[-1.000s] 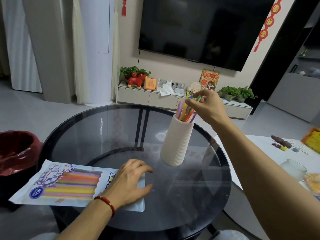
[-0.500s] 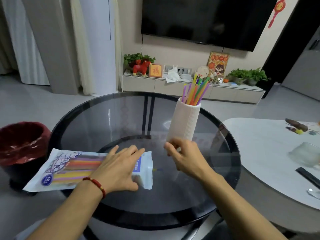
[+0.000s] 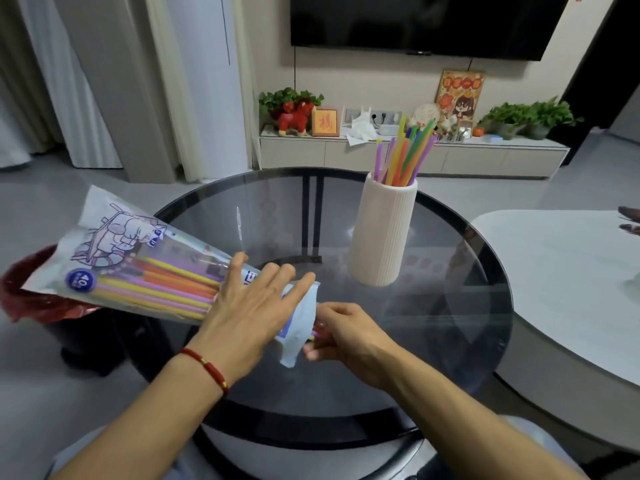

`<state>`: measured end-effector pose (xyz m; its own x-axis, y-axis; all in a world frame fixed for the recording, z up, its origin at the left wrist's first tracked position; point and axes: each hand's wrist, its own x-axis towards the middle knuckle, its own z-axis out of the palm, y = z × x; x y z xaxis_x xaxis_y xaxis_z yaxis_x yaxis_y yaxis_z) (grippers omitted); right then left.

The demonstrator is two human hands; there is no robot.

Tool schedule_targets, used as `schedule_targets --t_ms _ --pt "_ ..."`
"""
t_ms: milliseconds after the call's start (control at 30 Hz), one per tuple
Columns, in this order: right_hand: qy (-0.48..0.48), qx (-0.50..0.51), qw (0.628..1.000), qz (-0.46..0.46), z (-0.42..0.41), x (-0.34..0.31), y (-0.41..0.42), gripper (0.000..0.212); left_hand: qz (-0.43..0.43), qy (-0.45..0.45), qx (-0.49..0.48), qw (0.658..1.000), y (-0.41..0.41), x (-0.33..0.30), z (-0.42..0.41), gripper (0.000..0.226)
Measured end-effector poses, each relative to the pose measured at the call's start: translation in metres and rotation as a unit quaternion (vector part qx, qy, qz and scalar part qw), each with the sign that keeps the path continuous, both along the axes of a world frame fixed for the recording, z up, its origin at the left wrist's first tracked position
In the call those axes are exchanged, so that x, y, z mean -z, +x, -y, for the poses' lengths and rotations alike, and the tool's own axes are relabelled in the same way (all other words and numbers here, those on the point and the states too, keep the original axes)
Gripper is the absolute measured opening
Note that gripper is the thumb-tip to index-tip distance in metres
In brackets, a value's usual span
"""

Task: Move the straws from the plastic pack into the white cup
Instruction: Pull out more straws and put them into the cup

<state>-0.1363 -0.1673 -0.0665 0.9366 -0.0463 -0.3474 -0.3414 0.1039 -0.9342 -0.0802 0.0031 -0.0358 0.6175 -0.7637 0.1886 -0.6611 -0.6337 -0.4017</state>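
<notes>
My right hand (image 3: 341,336) was curled at the open mouth of the plastic pack (image 3: 138,268), fingers pinching the ends of a few straws that poked out there, ready, I judged, to draw them free. My left hand (image 3: 254,306) lay flat across the pack near that mouth, fingers nearly straight, pressing it so the film would not slide along with the straws. The pack's far end tilted up off the glass counter (image 3: 433,327) and reached out over a red-lined bin (image 3: 20,296) on the floor. Most straws in the pack (image 3: 166,289) were inside, lying lengthwise. Beyond my hands, apart from them, stood the white cup (image 3: 382,233), upright, with a bunch of coloured straws in the cup (image 3: 407,155) fanning out of it. Nothing lay between the pack's mouth and the cup.
</notes>
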Motion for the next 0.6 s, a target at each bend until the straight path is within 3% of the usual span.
schedule_targets --t_ms 200,333,500,600 --pt "-0.165 0.091 0.979 0.079 0.012 0.005 -0.004 0.020 -0.055 -0.055 -0.023 0.997 0.011 0.023 -0.005 0.131" --pt "-0.345 0.073 0.918 0.182 0.016 0.006 -0.006 0.017 -0.073 -0.072 -0.017 0.995 0.008 0.022 -0.004 0.135" --pt "-0.379 0.072 0.891 0.241 0.035 0.002 -0.002 0.013 -0.121 -0.095 -0.012 0.988 0.008 0.020 -0.003 0.121" --pt "-0.368 0.091 0.900 0.215 0.049 -0.008 -0.003 0.016 -0.133 -0.114 -0.016 0.984 0.015 0.027 -0.007 0.120"
